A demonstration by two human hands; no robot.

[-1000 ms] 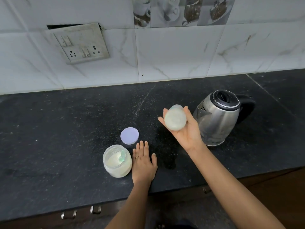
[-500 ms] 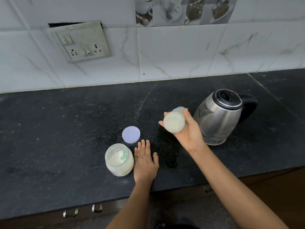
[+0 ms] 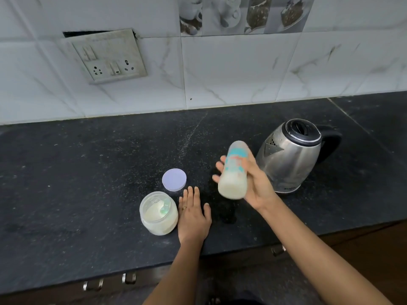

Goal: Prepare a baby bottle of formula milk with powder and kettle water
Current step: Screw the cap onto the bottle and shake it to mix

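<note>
My right hand (image 3: 255,181) grips a baby bottle (image 3: 234,170) with teal print, tilted above the dark counter, its milky base toward me and its top end pointing away. The bottle is blurred. My left hand (image 3: 193,214) lies flat on the counter, fingers straight, beside an open jar of formula powder (image 3: 159,213) with a green scoop inside. The jar's pale round lid (image 3: 174,179) lies flat just behind the jar. A steel kettle (image 3: 290,155) with a black lid and handle stands right of my right hand.
The black stone counter (image 3: 88,172) runs wall to wall, with its front edge near my arms and drawer handles (image 3: 130,278) below. A tiled wall with a switch and socket plate (image 3: 110,56) rises at the back.
My right hand has swung the bottle from showing its base end-on to showing its printed side, moving a little lower. My left hand has stayed flat on the counter.
</note>
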